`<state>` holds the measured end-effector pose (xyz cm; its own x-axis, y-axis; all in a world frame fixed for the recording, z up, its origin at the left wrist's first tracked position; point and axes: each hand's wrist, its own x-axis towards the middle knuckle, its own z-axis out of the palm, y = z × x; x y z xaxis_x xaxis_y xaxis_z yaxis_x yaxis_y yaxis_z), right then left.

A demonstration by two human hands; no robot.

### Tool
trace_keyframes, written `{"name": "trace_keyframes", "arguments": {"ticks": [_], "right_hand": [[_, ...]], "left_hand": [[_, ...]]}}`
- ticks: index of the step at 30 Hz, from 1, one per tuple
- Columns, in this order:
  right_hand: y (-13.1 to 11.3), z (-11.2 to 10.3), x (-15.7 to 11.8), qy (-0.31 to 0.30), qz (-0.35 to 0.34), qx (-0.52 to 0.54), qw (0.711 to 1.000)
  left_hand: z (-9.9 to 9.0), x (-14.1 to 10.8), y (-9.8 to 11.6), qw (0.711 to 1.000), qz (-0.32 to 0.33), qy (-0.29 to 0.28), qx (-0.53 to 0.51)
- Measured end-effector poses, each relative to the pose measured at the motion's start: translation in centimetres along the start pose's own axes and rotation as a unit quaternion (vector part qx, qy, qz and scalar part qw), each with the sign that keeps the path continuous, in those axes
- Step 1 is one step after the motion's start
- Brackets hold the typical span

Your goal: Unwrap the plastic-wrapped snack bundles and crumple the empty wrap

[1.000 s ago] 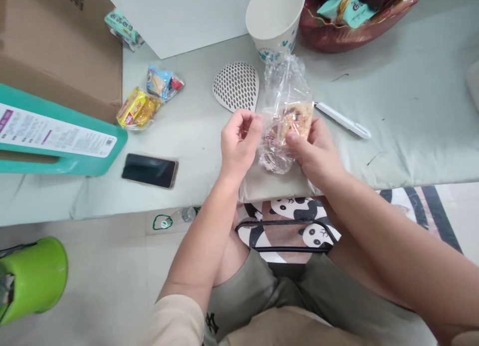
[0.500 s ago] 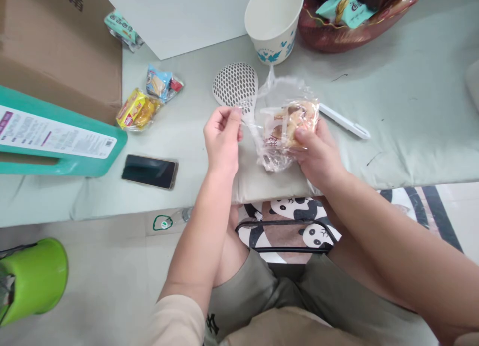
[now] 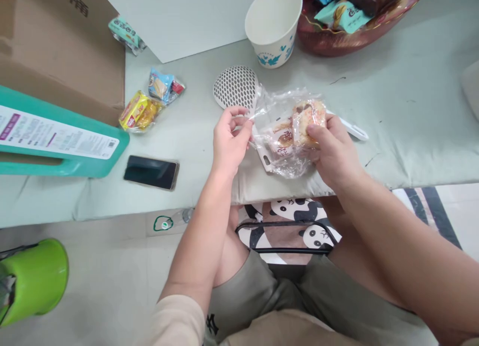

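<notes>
My right hand (image 3: pixel 335 149) grips a packaged pastry (image 3: pixel 309 119), its thumb pressed on the front. Around the pastry hangs a clear plastic bag (image 3: pixel 294 166), crinkled and loose. My left hand (image 3: pixel 232 139) pinches the left edge of that bag between thumb and fingers. Behind the bag and the left hand lies a white slotted ladle (image 3: pixel 235 86), its handle partly covered. A white pen-like tool (image 3: pixel 354 130) pokes out beyond the right hand.
A paper cup (image 3: pixel 273 29) and a red bowl of snacks (image 3: pixel 337 39) stand at the back. On the left are a phone (image 3: pixel 151 172), wrapped snacks (image 3: pixel 141 111), a teal container (image 3: pixel 93 159) and a cardboard box (image 3: pixel 75 62). A green bucket (image 3: pixel 45 281) is on the floor.
The pastry and my right hand have moved a little to the right. My left hand has shifted slightly right too, and the bag is spread wider between them.
</notes>
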<state>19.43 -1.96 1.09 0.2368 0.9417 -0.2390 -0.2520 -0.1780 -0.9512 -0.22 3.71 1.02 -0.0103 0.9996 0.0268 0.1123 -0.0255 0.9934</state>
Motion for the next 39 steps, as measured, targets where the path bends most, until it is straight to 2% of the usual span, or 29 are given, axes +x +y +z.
{"name": "trace_keyframes", "arguments": {"ticks": [6, 9, 12, 15, 16, 17, 19, 21, 24, 27, 29, 34, 39], "right_hand": [[-1.4, -1.5, 0.0, 0.043, 0.052, -0.07, 0.995], [-2.1, -2.4, -0.1, 0.04, 0.07, -0.201, 0.976], [-2.4, -3.3, -0.6, 0.022, -0.027, -0.389, 0.921], [-2.6, -4.0, -1.2, 0.049, -0.186, -0.46, 0.867], [-2.6, -4.1, -1.4, 0.04, -0.238, -0.458, 0.855], [-2.7, -4.2, -1.5, 0.011, -0.288, -0.455, 0.843], [-2.9, -4.6, -1.6, -0.075, -0.358, -0.449, 0.815], [-2.8, -5.1, -1.5, -0.145, -0.383, -0.447, 0.796], [-2.2, -6.1, -1.5, -0.177, -0.371, -0.469, 0.782], [-1.4, -6.7, -1.7, -0.175, -0.368, -0.5, 0.764], [-1.1, -7.0, -1.7, -0.166, -0.371, -0.504, 0.762], [-1.2, -7.1, -1.3, -0.144, -0.364, -0.477, 0.787], [-1.9, -7.4, -1.4, -0.129, -0.353, -0.468, 0.8]], "left_hand": [[-0.2, 0.4, 0.3, 0.999, -0.041, 0.034, 0.001], [-0.8, 1.1, -0.8, 0.998, -0.025, 0.058, 0.02], [-1.2, 1.6, -1.7, 0.994, 0.035, 0.094, 0.049], [-0.8, 1.0, -0.8, 0.975, 0.145, 0.128, 0.106], [-0.5, 0.5, -0.2, 0.966, 0.186, 0.119, 0.138], [0.0, -0.2, 0.5, 0.956, 0.221, 0.082, 0.172], [1.1, -1.9, 1.6, 0.929, 0.276, -0.044, 0.241], [2.2, -3.6, 2.0, 0.892, 0.318, -0.127, 0.296], [3.1, -4.9, 1.3, 0.865, 0.362, -0.151, 0.314], [2.8, -4.7, 0.7, 0.877, 0.371, -0.118, 0.281], [2.3, -4.2, 0.7, 0.891, 0.364, -0.105, 0.252], [0.5, -3.9, 0.8, 0.921, 0.338, -0.078, 0.177], [-1.7, -4.4, 0.0, 0.951, 0.284, -0.032, 0.117]]}}
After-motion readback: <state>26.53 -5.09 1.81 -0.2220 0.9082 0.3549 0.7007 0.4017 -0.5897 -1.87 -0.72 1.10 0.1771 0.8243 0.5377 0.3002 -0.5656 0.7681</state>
